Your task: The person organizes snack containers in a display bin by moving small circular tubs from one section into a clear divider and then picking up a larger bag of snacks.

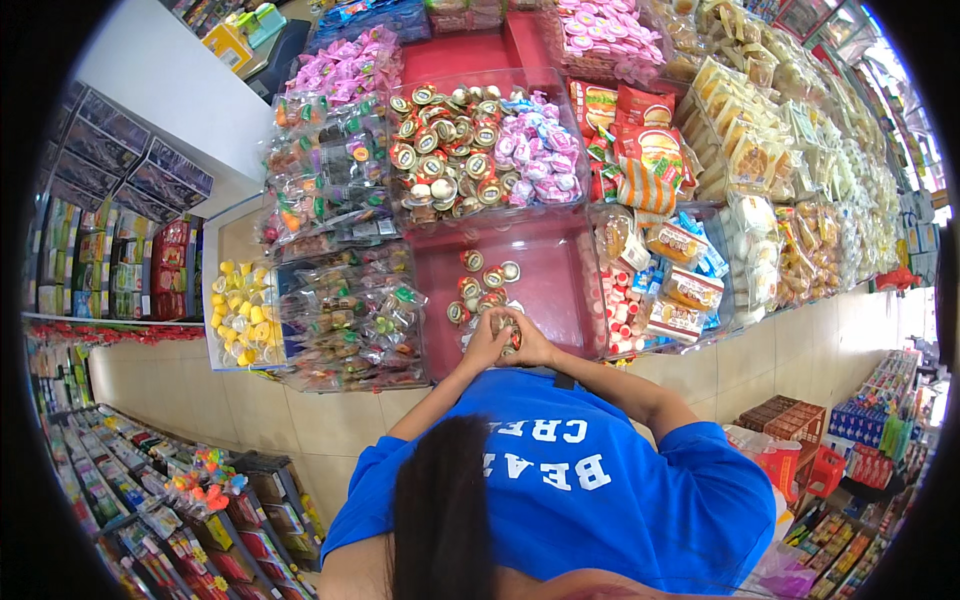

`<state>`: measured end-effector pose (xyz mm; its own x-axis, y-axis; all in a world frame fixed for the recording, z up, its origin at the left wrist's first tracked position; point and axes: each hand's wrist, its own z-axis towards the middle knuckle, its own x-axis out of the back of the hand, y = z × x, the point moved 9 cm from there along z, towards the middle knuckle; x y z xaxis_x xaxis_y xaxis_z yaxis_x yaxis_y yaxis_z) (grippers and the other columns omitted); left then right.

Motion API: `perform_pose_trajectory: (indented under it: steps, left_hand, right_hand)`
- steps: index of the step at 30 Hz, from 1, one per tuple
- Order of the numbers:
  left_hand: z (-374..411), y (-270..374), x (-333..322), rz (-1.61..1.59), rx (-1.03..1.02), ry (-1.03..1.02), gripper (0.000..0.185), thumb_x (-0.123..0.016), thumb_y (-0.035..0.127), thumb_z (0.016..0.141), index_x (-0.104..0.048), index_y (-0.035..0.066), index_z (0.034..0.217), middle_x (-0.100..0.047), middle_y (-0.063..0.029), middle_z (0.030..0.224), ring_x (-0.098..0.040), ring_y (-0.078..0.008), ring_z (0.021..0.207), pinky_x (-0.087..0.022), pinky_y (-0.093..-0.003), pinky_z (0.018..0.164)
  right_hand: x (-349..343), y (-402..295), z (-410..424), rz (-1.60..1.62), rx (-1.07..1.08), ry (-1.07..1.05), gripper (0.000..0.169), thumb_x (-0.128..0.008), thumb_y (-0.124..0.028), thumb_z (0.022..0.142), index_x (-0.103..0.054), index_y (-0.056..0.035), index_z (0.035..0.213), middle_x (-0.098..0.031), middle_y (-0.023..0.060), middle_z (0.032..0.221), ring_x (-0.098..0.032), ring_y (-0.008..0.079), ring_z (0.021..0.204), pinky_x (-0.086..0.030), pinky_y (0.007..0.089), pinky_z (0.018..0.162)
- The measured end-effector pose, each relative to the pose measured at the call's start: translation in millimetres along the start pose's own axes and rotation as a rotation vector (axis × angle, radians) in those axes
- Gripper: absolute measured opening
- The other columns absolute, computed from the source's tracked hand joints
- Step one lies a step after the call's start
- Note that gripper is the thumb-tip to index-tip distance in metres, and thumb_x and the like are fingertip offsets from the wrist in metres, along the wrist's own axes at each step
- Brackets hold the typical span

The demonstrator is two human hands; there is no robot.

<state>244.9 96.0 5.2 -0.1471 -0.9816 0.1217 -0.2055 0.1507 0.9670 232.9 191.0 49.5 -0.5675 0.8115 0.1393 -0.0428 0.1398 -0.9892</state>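
My left hand [486, 345] and my right hand [534, 343] are cupped together at the near edge of a red-lined display bin [551, 262]. Between them they hold small round snack cups [512, 339] with gold and red lids; my fingers hide part of these, so their number is unclear. Just beyond my fingertips, several more cups of the same kind [469, 287] lie loose on the bin's left side. A clear plastic bin [487, 213] behind it carries a heap of such cups [442, 142] beside pink-and-white wrapped sweets [538, 150].
Bagged snacks [352, 315] fill the left bins, next to yellow-lidded jelly cups [244, 315]. On the right are packaged cakes [684, 289], red burger-print bags [651, 146] and bagged breads [742, 135]. Stocked shelves [187, 517] and brown crates [784, 424] stand behind me.
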Motion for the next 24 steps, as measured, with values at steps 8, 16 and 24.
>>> perform_pose_trajectory:
  steps: [8,16,24]
  left_hand:
    - [11.6,65.3,34.5,0.116,-0.061,0.158,0.034,-0.058,0.015,0.090,-0.041,0.005,0.118,-0.056,-0.0127,0.105,-0.057,-0.0228,0.097,-0.045,-0.0359,0.084]
    - [33.4,76.7,60.8,0.111,0.035,0.095,0.038,-0.059,0.028,0.091,-0.040,0.008,0.118,-0.062,-0.0150,0.101,-0.064,-0.0257,0.092,-0.049,-0.0371,0.077]
    - [73.2,214.4,115.0,-0.110,-0.122,0.045,0.025,-0.060,0.010,0.088,-0.049,0.007,0.111,-0.054,-0.0014,0.095,-0.053,-0.0078,0.082,-0.046,-0.0248,0.072]
  right_hand:
    - [19.2,-36.8,27.6,0.105,-0.037,0.023,0.089,-0.085,-0.015,0.055,-0.039,-0.0046,0.131,-0.048,0.0141,0.126,-0.048,0.0268,0.118,-0.038,0.0374,0.102]
    - [36.2,-71.5,59.8,0.019,-0.066,-0.104,0.072,-0.082,-0.005,0.062,-0.046,-0.0067,0.123,-0.053,0.0073,0.118,-0.051,0.0160,0.112,-0.043,0.0310,0.096]
    - [106.2,-173.1,138.3,0.167,0.013,-0.092,0.050,-0.076,-0.001,0.067,-0.054,-0.0067,0.112,-0.056,0.0011,0.112,-0.052,0.0108,0.105,-0.044,0.0286,0.092]
